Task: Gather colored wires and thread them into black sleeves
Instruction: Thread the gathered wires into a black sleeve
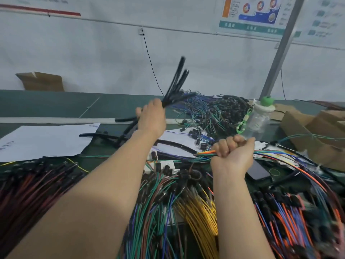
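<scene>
Two arms stretch out over a desk (56, 105) heaped with wire

The left hand (151, 116), raised with its back to the camera, grips a fanned bundle of black sleeves (177, 85) that point up and away. The right hand (233, 152), lower and nearer, is fisted round the colored wires (204, 153) (orange, green, blue, yellow), which trail off to the right above the piles.

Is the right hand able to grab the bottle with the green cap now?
Probably not yet: the right hand grips a wire bundle, though the bottle stands close behind it, unblocked.
</scene>
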Available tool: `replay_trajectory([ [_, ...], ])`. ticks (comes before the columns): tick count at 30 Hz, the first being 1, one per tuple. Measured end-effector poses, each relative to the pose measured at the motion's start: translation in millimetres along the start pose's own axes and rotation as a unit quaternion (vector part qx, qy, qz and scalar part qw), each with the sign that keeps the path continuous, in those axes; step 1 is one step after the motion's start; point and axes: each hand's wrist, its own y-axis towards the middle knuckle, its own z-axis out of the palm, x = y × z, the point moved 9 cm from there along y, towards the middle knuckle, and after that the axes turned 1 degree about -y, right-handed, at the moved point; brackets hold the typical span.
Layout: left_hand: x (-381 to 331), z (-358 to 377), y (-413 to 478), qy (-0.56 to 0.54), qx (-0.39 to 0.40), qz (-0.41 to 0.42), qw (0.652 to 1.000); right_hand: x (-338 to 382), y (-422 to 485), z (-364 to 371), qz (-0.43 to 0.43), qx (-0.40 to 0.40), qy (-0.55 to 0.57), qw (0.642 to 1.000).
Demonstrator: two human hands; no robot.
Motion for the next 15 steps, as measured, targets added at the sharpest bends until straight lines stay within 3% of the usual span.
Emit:
replay_trajectory([
  [4, -41.9, -120.4, 3.5, -0.079, -0.146, 0.053, 0.985, 22.3, -26.4, 9.1, -0.006, 0.015, -0.005, 1.0],
  [6, -60.9, -173.2, -5.3, -0.066, -0.151, 0.083, 0.983, 33.8, -45.4, 13.0, 0.004, 0.029, -0.01, 1.0],
  [8, -75.8, -199.7, -27.7, -0.02, -0.068, 0.124, 0.99, 44.4, -68.0, 14.5, 0.02, 0.049, -0.023, 0.998],
  [11, -74.5, -185.5, -103.1, 0.067, 0.139, 0.161, 0.975, 56.6, -108.8, 4.8, 0.05, 0.084, -0.061, 0.993],
  [15, -24.8, -117.9, -231.4, 0.118, 0.315, 0.102, 0.936, 58.7, -164.7, -32.7, 0.085, 0.092, -0.111, 0.986],
])
